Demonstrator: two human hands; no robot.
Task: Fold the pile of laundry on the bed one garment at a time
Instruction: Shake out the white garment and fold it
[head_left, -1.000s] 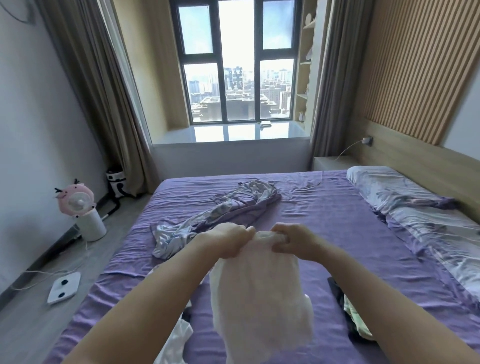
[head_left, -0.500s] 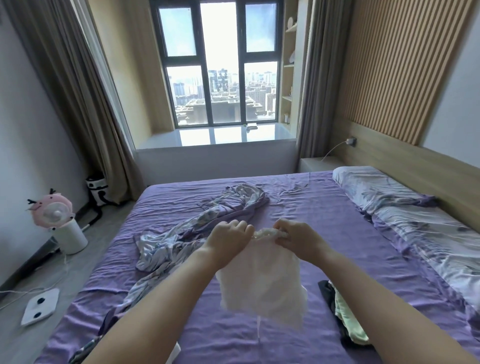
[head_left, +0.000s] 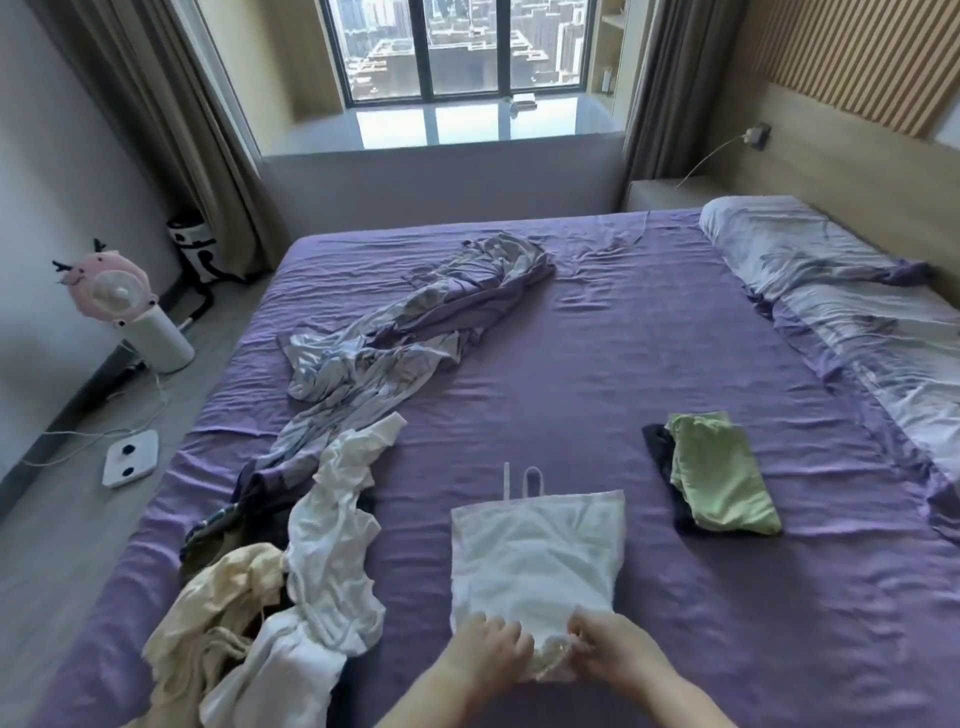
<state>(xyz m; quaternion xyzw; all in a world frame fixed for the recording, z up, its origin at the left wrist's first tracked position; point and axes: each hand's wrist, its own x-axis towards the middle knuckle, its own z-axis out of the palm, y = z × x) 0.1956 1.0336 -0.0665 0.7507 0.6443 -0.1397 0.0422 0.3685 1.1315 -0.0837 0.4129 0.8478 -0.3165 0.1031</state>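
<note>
A white camisole (head_left: 535, 556) is spread flat on the near part of the purple bed (head_left: 597, 364), straps pointing far. Its near hem is pinched by both hands, left hand (head_left: 488, 649) and right hand (head_left: 615, 649), close together.

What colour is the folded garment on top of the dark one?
Light green, seen in the head view.

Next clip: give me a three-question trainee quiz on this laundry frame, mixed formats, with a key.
1. True or false: the white camisole lies flat on the purple sheet.
2. Which end do the left hand and right hand grip? A. strap end B. near hem
3. Fill in: the green garment lies on a ___ one.

Key: 1 true; 2 B; 3 dark
</note>
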